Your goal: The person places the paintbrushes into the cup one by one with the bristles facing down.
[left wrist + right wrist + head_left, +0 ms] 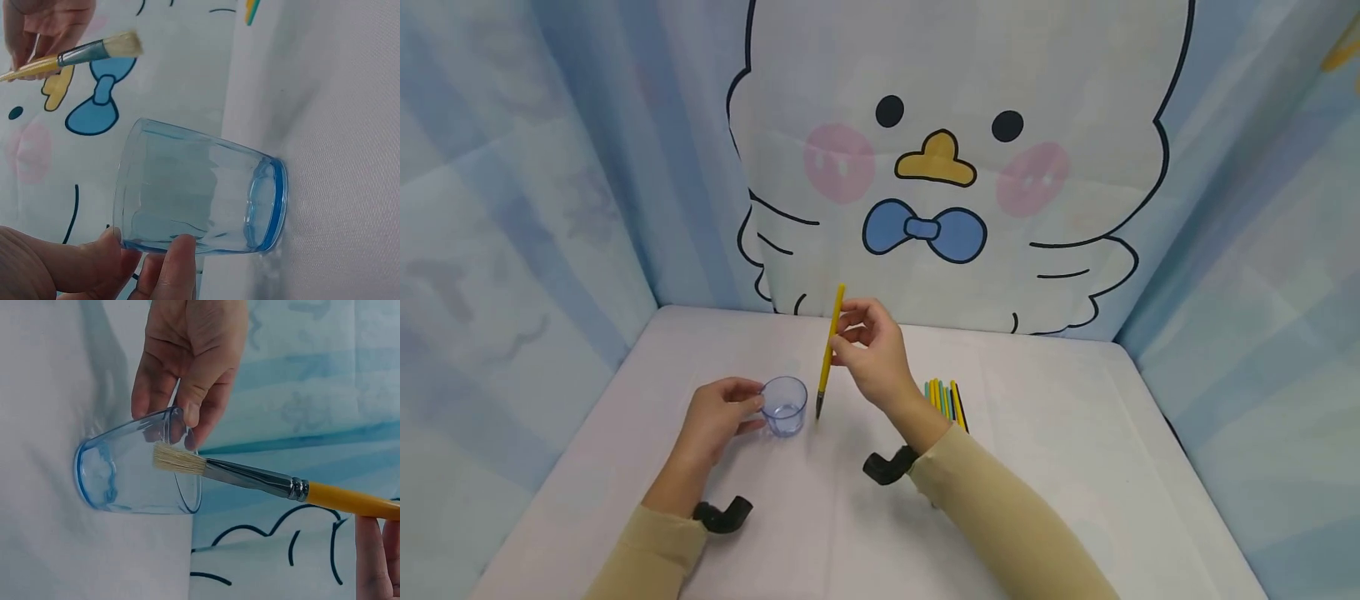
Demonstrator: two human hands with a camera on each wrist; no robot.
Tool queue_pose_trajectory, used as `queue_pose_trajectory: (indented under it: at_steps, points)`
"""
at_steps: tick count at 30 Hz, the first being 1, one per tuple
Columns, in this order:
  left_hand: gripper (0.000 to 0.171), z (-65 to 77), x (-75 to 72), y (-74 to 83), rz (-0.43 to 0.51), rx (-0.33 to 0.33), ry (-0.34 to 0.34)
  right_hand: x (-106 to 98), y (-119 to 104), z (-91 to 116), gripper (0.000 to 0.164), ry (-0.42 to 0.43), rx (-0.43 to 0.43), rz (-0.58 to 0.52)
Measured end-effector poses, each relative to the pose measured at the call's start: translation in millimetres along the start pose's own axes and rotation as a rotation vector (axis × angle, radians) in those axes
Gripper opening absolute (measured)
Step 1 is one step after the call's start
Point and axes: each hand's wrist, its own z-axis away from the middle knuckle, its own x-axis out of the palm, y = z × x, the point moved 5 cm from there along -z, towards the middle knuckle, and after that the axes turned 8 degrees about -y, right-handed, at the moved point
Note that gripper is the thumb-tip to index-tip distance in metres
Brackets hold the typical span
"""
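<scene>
Yellow brush (827,362) hung near-vertical mid-frame, pinched by right hand (876,354); left hand (718,414) held bluish cup (786,412), left of centre. Steadying cup lightly seemed wise.

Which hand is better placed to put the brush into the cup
Probably the right hand: it holds the yellow paintbrush, bristles down, near the blue see-through cup. The left hand holds that upright cup, so it suits steadying.
</scene>
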Motion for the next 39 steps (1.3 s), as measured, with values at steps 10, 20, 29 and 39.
queue_pose_trajectory:
  at_steps: [10, 20, 29, 39]
  points:
    - [0.034, 2.1, 5.5, -3.4, -0.003, -0.014, 0.016, 11, -5, -10, 0.038, -0.003, -0.044, -0.005]
    - [0.033, 9.9, 11.5, -5.9, -0.016, 0.0, 0.031, 27, -3, -14, 0.036, -0.032, -0.042, 0.019]
    - [0.033, 8.8, 5.4, -1.2, -0.027, -0.018, 0.03, 45, 5, -21, 0.036, -0.045, -0.016, 0.053]
    - [0.034, 7.6, 5.5, 3.2, -0.003, -0.031, 0.024, 60, 19, -25, 0.035, -0.075, 0.066, 0.122]
